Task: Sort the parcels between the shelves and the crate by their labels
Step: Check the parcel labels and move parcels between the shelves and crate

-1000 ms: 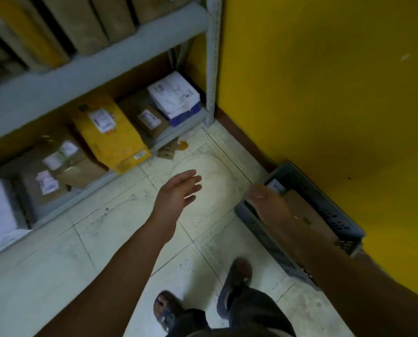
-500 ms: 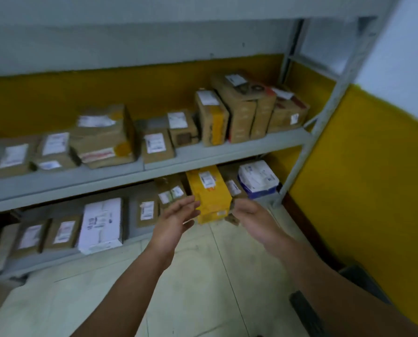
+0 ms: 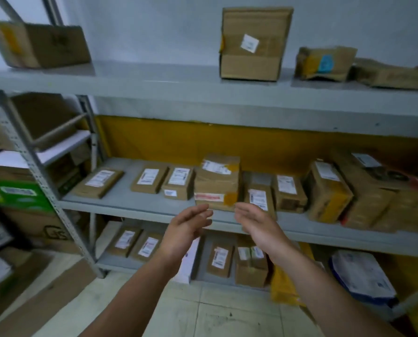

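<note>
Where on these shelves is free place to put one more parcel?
Top shelf: a wide bare stretch between the left carton and the tall upright box. Middle shelf: crowded with parcels, most tightly at the right; only a front strip at left is free.

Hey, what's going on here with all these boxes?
A person faces metal shelves stacked with labelled parcels. The left hand and right hand are raised, open and empty, palms turned toward each other. They hover in front of a taped box at the front edge of the middle shelf, apparently not touching it. No parcel is held yet, and the crate is out of view.
</note>
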